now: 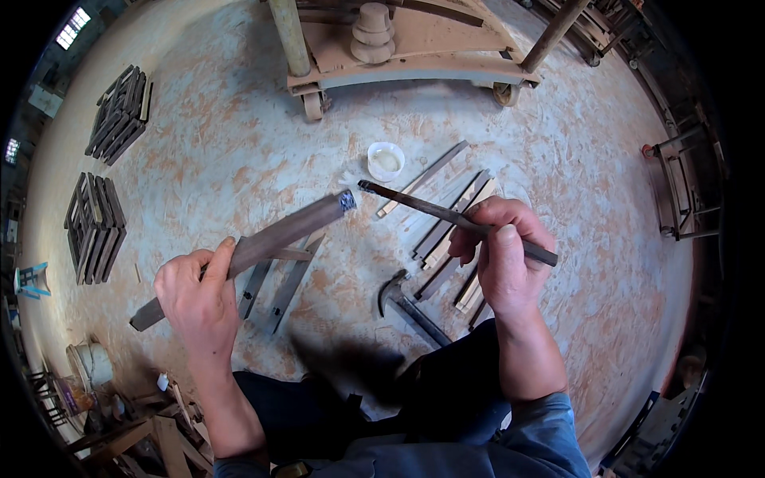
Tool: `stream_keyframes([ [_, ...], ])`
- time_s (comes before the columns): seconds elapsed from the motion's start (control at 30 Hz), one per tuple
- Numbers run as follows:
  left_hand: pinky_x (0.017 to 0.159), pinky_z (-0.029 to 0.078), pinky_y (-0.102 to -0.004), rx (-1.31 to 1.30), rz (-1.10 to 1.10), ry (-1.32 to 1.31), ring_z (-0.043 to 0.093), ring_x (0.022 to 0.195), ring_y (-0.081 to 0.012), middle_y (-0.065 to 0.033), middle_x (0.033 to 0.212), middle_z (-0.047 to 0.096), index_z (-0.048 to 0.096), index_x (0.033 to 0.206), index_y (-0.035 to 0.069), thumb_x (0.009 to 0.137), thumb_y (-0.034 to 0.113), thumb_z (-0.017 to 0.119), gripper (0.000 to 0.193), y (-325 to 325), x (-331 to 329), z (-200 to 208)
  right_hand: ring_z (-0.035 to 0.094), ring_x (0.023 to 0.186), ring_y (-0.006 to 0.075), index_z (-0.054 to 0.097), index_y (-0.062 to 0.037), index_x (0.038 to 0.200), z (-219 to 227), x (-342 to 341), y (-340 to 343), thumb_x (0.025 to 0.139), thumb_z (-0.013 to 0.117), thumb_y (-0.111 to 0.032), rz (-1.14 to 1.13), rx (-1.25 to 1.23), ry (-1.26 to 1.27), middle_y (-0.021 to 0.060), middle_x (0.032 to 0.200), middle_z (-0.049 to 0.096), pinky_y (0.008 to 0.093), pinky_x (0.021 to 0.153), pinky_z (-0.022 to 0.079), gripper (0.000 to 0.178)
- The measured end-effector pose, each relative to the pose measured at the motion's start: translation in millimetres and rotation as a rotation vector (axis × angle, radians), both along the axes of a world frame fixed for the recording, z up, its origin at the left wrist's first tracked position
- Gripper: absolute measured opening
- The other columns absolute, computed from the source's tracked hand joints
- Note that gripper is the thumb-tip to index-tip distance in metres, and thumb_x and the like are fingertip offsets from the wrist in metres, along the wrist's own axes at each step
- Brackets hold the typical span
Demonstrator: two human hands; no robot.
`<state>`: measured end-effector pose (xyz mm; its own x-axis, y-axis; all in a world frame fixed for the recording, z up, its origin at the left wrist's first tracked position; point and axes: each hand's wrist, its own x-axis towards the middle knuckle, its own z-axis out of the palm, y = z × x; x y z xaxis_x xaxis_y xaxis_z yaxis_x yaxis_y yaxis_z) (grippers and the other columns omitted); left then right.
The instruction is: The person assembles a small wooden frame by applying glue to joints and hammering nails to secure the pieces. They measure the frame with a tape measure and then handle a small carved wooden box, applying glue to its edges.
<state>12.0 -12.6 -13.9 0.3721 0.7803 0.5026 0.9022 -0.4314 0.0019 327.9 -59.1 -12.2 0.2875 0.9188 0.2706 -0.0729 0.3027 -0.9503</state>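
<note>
My left hand [198, 288] is closed round a dark wooden bar [275, 241], tilted up to the right. The bar's far end has a wet-looking, glossy patch, and a short crosspiece [291, 254] appears against its lower side. In my right hand [506, 251], pinched between thumb and fingers, is a thin dark wooden stick [422, 206]. Its dark, shiny tip points left, close to the bar's coated end but apart from it. Just beyond the tip stands a small white tub [386, 162] with pale contents on the floor.
Several wooden strips [450, 219] lie on the floor at right, with more dark strips [293, 283] below the bar. A claw hammer [410, 307] lies near my knees. Slatted frames [96, 227] stand at far left. A wheeled cart [414, 64] is ahead; wood scraps [171, 442] lie lower left.
</note>
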Motion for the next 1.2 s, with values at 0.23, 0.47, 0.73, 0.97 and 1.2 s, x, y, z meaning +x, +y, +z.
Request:
stream_keyframes([
  [0.23,0.082,0.040,-0.0383,0.028,0.044,0.025,0.055,0.088,-0.0241,-0.0045,0.091,0.060,0.073,0.102,0.017,0.068,-0.001,0.066,0.039,-6,3,1,0.062,0.064,0.0143,0.064,0.0031,0.086,6,-2,1,0.086,0.063,-0.004,0.062,-0.028,-0.278,0.0083,0.074,0.065,0.0259,0.059,0.048,0.008],
  [0.47,0.078,0.039,-0.0377,0.051,0.017,0.041,0.053,0.088,-0.0240,-0.0052,0.090,0.061,0.072,0.107,0.014,0.067,-0.007,0.063,0.046,-5,1,-1,0.060,0.063,0.0140,0.064,0.0025,0.082,8,-3,1,0.088,0.063,-0.008,0.018,-0.059,-0.354,0.0074,0.071,0.063,0.0265,0.058,0.047,0.012],
  [0.73,0.081,0.044,-0.0393,-0.012,0.042,-0.164,0.055,0.090,-0.0272,-0.0078,0.095,0.063,0.070,0.108,0.010,0.069,-0.006,0.065,0.042,-3,-18,-8,0.060,0.066,0.0112,0.063,0.0011,0.096,-68,21,67,0.095,0.058,-0.024,-0.179,-0.476,-0.223,0.0062,0.077,0.065,0.0257,0.061,0.048,0.025],
  [0.97,0.092,0.044,-0.0299,-0.334,0.280,-1.089,0.056,0.103,-0.0154,-0.0075,0.108,0.063,0.055,0.121,-0.001,0.091,0.008,0.063,0.032,-5,-83,-43,0.061,0.059,0.0128,0.066,-0.0009,0.101,-201,34,135,0.093,0.058,-0.029,-0.211,-0.620,-0.137,0.0038,0.075,0.064,0.0276,0.048,0.050,0.030],
  [1.2,0.093,0.047,-0.0360,-0.506,0.175,-1.617,0.060,0.099,-0.0217,-0.0119,0.106,0.064,0.049,0.119,0.002,0.087,0.003,0.062,0.035,7,-133,-68,0.062,0.076,0.0208,0.055,-0.0073,0.114,-271,43,164,0.093,0.059,-0.032,-0.141,-0.752,0.244,0.0044,0.088,0.054,0.0357,0.059,0.057,0.033],
])
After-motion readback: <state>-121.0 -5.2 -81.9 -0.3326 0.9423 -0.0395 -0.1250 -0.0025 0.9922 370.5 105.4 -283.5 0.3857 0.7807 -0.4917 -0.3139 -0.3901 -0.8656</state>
